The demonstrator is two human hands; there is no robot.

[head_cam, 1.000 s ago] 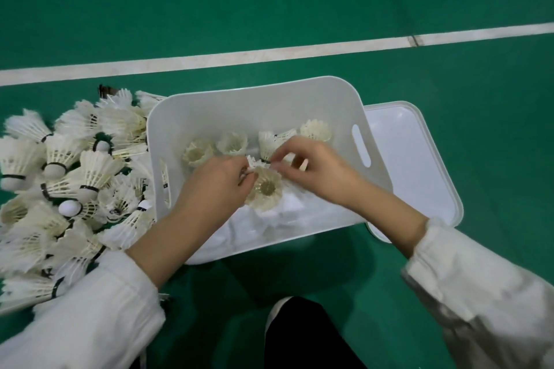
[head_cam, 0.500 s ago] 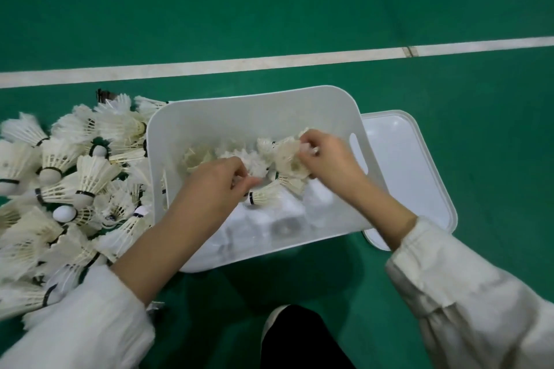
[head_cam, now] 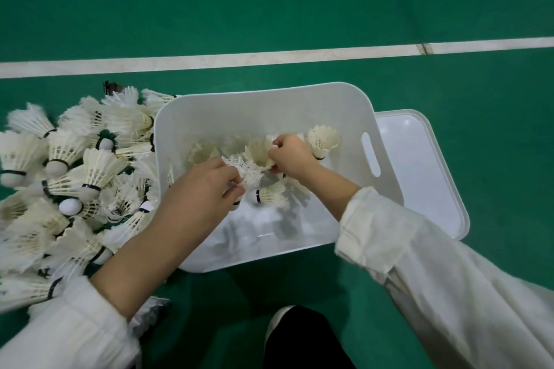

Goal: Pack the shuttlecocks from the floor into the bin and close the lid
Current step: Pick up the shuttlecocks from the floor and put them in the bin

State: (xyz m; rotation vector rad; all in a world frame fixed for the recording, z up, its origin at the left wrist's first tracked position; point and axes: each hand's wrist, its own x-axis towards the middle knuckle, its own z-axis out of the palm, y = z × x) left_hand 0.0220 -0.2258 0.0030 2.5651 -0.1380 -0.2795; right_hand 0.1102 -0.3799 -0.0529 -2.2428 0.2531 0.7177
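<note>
A white plastic bin (head_cam: 263,105) stands on the green floor with several white feather shuttlecocks along its far inner wall, one upright shuttlecock (head_cam: 322,141) at the right end. Inside the bin, my left hand (head_cam: 201,189) grips a shuttlecock (head_cam: 248,172) by its feathers. My right hand (head_cam: 292,156) pinches the feather rim of another shuttlecock (head_cam: 259,151) just above it. Two more shuttlecocks (head_cam: 271,195) lie on their sides under my right wrist. The bin's white lid (head_cam: 419,165) lies flat on the floor, tucked against the bin's right side.
A large heap of white shuttlecocks (head_cam: 66,189) covers the floor left of the bin. A white court line (head_cam: 269,58) runs across behind the bin. My dark-clad knee and a white shoe (head_cam: 287,329) sit at the bottom centre.
My right hand moved from the centre of the bin to the far wall with its shuttlecock, then back a little leftward. My left hand stayed near the centre, holding its shuttlecock.
</note>
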